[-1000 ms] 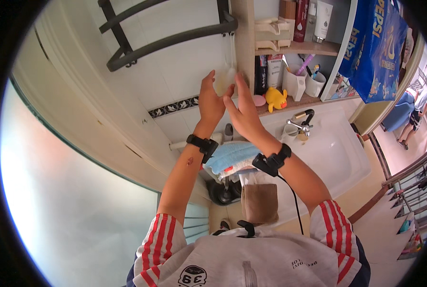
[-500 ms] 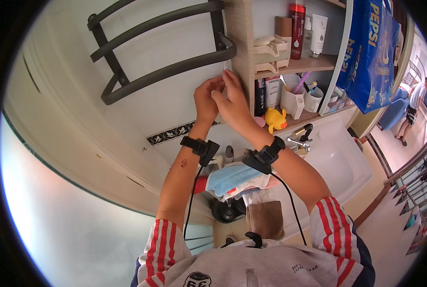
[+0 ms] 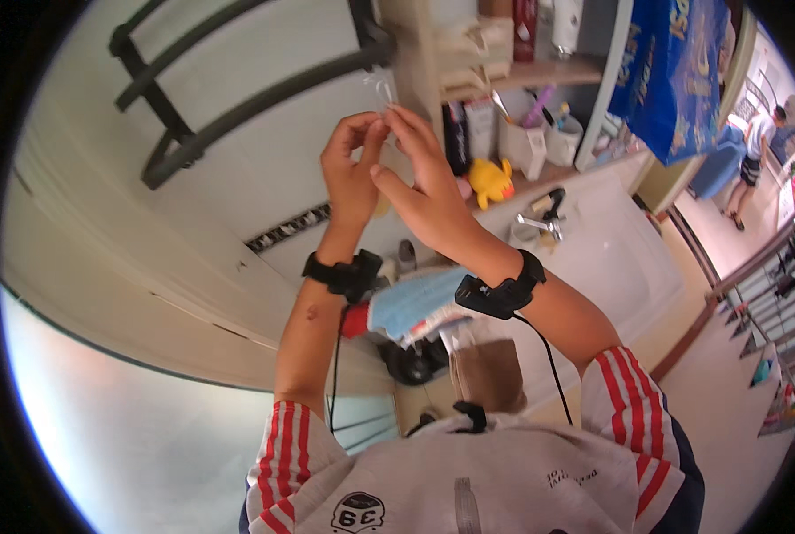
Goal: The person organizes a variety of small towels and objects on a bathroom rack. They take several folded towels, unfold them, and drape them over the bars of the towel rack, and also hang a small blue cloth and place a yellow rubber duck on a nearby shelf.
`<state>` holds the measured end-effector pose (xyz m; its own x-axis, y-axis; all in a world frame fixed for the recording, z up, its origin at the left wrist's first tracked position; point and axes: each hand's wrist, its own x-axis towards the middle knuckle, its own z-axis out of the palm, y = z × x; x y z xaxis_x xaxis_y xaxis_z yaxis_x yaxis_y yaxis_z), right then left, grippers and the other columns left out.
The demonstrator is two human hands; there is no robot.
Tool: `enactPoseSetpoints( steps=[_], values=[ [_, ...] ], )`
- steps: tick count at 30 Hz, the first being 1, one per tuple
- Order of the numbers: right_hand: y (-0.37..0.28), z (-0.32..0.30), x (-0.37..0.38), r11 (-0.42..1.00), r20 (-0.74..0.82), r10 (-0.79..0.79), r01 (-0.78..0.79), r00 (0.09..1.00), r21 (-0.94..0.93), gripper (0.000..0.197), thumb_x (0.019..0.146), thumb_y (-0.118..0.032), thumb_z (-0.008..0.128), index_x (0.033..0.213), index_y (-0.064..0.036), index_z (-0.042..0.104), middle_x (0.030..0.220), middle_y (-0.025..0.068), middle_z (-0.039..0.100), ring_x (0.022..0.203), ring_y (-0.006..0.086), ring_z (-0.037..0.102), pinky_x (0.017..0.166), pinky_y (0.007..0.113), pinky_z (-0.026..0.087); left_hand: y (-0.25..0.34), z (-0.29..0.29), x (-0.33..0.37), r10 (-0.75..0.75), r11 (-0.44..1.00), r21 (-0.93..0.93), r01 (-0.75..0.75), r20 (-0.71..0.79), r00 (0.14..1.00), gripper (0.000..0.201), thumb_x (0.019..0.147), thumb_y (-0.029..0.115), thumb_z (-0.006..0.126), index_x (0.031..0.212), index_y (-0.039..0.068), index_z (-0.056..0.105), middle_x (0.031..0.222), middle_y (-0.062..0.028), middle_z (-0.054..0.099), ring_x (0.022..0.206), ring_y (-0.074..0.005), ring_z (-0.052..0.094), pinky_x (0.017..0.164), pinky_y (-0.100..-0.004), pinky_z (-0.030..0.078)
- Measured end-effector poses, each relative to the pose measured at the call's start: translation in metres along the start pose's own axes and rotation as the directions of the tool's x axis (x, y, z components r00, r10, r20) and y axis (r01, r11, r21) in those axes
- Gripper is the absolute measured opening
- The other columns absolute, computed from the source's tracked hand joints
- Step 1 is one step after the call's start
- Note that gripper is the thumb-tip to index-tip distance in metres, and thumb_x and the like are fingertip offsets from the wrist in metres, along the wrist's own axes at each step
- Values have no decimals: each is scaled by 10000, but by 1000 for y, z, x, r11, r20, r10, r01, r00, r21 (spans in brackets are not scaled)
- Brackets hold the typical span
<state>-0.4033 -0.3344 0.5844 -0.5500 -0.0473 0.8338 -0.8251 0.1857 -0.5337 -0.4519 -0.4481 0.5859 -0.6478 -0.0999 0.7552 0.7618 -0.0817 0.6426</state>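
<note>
In front of the white wall both my hands are raised and meet at the fingertips. Just above them shows a small clear piece (image 3: 382, 89), too thin and blurred for me to tell its kind. My left hand (image 3: 351, 173) is closed, fingers curled, thumb and forefinger pinched at the lower end of that piece. My right hand (image 3: 428, 182) has its fingers stretched out, their tips touching the left thumb tip; its thumb stands apart. Closest above the hands is a dark metal rack (image 3: 282, 102) on the wall.
Right of my hands, an open shelf (image 3: 566, 71) holds tubes, brush cups and a yellow toy duck (image 3: 489, 182). A blue bag (image 3: 673, 89) hangs beside it. Below are a white washbasin (image 3: 629, 240) with a tap and a blue cloth (image 3: 419, 298). Another person (image 3: 753, 156) stands far right.
My view has shifted, so rack and shelf sit higher and further left. The hands still meet at the fingertips; the right thumb has spread from its fingers, and the clear piece shows more.
</note>
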Motion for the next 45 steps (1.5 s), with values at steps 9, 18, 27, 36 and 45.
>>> enactPoseSetpoints(
  steps=[9, 18, 27, 36, 45],
  values=[
    [8, -46, -157, 795, 78, 567, -570, 820, 209, 190, 861, -84, 709, 943, 85, 678, 935, 136, 692, 820, 160, 679, 757, 291, 571, 12, -14, -183, -285, 852, 513, 102, 293, 913, 49, 889, -8, 620, 932, -28, 631, 829, -94, 645, 808, -163, 615, 749, -275, 485],
    [-36, -88, -276, 710, 67, 681, -680, 729, 182, 145, 791, -26, 724, 924, 23, 692, 880, 109, 695, 767, 155, 689, 718, 256, 561, 27, -3, -277, -641, 768, 417, 487, 498, 584, 179, 770, 4, 764, 899, -18, 642, 825, -84, 656, 716, -152, 627, 669, -278, 511],
    [-61, -164, -306, 532, -95, 842, -791, 530, 302, 125, 850, -48, 697, 928, 49, 699, 876, 96, 706, 790, 126, 666, 718, 267, 558, -6, 83, -327, -343, 923, 192, 332, 803, 488, 146, 828, 35, 701, 956, -9, 646, 856, -105, 609, 680, -206, 599, 625, -312, 475],
    [-49, -235, -365, 432, -347, 880, -849, 324, 304, 148, 880, -68, 664, 904, 74, 697, 808, 94, 695, 767, 144, 668, 716, 266, 557, -19, 164, -390, -406, 892, 261, 368, 821, 401, 172, 876, 122, 697, 995, -2, 687, 886, -113, 652, 740, -196, 647, 678, -281, 520],
    [-47, -257, -394, 353, -338, 912, -866, 233, 354, 166, 885, -103, 666, 929, 55, 692, 853, 95, 699, 779, 152, 673, 748, 280, 575, -18, 167, -400, -315, 932, 363, -28, 843, 436, 518, 714, 245, 818, 1143, 30, 625, 1174, -144, 592, 1086, -303, 597, 932, -389, 481]
  ],
)
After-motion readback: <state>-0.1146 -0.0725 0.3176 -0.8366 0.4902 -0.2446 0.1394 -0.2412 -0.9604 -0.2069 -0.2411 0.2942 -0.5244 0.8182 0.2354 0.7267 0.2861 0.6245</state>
